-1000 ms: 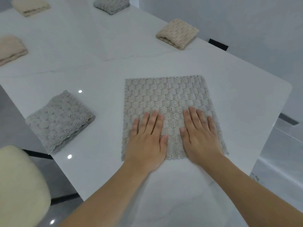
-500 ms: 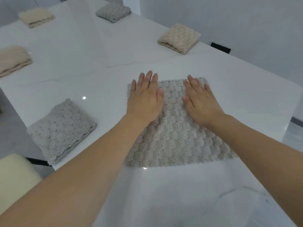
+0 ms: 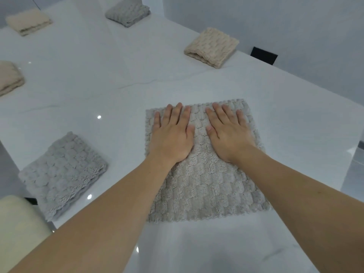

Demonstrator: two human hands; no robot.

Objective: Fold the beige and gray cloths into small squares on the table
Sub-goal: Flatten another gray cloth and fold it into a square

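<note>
A gray-beige textured cloth [image 3: 208,186] lies spread flat on the white table [image 3: 118,79]. My left hand [image 3: 172,134] and my right hand [image 3: 228,133] rest palm down, side by side, on its far half, with the fingertips near the far edge. Both hands are flat with fingers extended and hold nothing. A folded gray cloth [image 3: 63,174] sits at the near left. A folded beige cloth [image 3: 211,47] lies at the far right.
More folded cloths lie farther off: a gray one [image 3: 128,12] at the back, a beige one [image 3: 28,21] at the back left, another beige one [image 3: 8,77] at the left edge. A cream chair seat [image 3: 17,229] stands at the near left. The table's edge runs along the right.
Both hands slid flat over the cloth from its near edge toward its far edge, then stayed near the far half. The cloth remains spread flat.
</note>
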